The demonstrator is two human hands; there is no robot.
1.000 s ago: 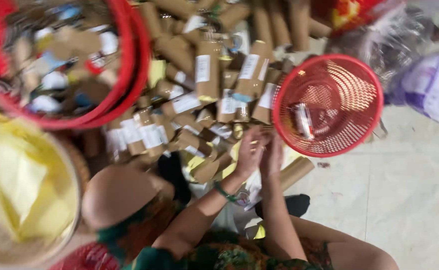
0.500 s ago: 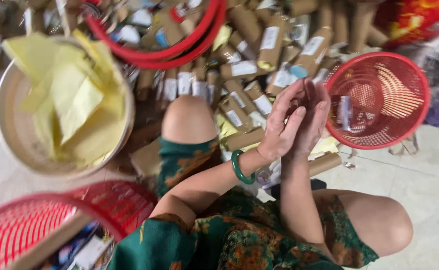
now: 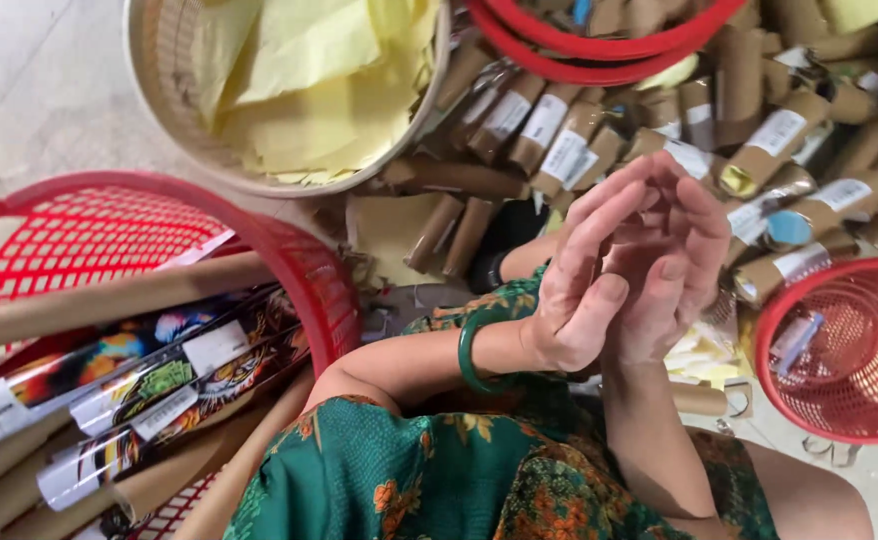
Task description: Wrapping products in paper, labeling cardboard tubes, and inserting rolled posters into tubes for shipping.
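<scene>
My left hand (image 3: 574, 295), with a green bangle (image 3: 471, 352) on its wrist, presses palm to palm against my right hand (image 3: 689, 255). Both are raised over my lap, fingers pointing up and slightly curled. Whether anything lies between the palms is hidden. Just beyond the hands lies a heap of short brown cardboard tubes (image 3: 779, 130) with white labels. My green flowered dress (image 3: 439, 470) fills the bottom of the view.
A large red mesh basket (image 3: 304, 265) at the left holds long tubes and colourful printed rolls (image 3: 179, 370). A beige round basket (image 3: 149, 95) holds yellow paper sheets (image 3: 309, 80). A small red basket (image 3: 771, 345) is at the right, another red rim (image 3: 599, 45) on top.
The view has swung left and down, bringing the large red basket with long rolls into sight. My hands stay pressed together and have shifted slightly against each other.
</scene>
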